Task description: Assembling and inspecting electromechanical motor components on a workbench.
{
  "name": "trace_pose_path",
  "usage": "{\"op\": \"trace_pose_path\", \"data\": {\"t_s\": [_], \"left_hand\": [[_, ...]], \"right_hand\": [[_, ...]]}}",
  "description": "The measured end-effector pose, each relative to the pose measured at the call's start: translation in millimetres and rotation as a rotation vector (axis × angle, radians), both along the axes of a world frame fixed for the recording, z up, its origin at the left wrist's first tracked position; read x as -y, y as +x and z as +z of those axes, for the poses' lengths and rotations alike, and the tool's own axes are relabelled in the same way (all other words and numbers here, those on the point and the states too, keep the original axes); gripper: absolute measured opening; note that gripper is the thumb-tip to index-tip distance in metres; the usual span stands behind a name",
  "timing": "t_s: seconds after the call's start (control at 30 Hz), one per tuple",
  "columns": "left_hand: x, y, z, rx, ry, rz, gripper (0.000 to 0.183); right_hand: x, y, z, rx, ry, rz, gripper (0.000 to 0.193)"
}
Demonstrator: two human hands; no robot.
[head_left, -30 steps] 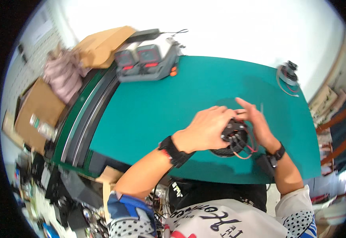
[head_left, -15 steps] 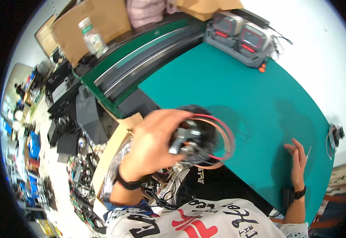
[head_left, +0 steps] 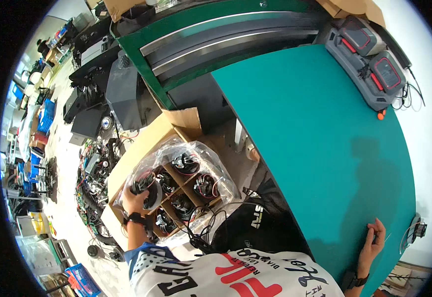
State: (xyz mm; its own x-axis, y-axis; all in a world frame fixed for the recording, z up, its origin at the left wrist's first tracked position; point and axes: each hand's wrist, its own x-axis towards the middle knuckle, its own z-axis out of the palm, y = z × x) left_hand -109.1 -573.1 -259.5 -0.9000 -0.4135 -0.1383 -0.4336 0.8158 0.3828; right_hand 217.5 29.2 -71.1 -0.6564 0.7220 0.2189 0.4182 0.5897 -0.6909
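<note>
My left hand [head_left: 136, 202] is closed on a round black part [head_left: 151, 193] with red wires, at the left side of an open cardboard box [head_left: 144, 141]. Dividers split this plastic-lined box into compartments. Several similar black wired parts [head_left: 205, 185] sit in them. The held part is tilted over the nearest left compartments; whether it touches the divider I cannot tell. My right hand [head_left: 374, 242] rests at the right side of the green tabletop [head_left: 319, 133], fingers loosely bent and apart, holding nothing. A thin pale strip lies just beside it.
A grey twin-bay charger [head_left: 364, 74] with two battery-like blocks stands at the tabletop's far right. Behind the box is a green drawer cabinet [head_left: 156, 79]. Tangled cables and parts [head_left: 94, 173] cover the floor at left. A small wired device [head_left: 417, 230] lies at the right edge.
My left hand has carried the black part from over the tabletop's edge down and left into the box. The view has swung left. My right hand stays by the tabletop's right side.
</note>
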Motion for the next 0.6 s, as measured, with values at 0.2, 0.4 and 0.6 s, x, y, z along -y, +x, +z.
{"op": "trace_pose_path", "data": {"t_s": [0.2, 0.4, 0.6], "left_hand": [[17, 36, -41, 0.204, 0.059, 0.333, 0.063], [62, 17, -87, 0.141, 0.004, 0.479, 0.084], [73, 7, -120, 0.124, 0.055, 0.700, 0.075]], "right_hand": [[-4, 2, -1, -0.008, 0.008, -0.036, 0.030], [-9, 0, -3, 0.019, 0.002, -0.032, 0.031], [-9, -1, 0, 0.083, 0.066, -0.042, 0.032]]}}
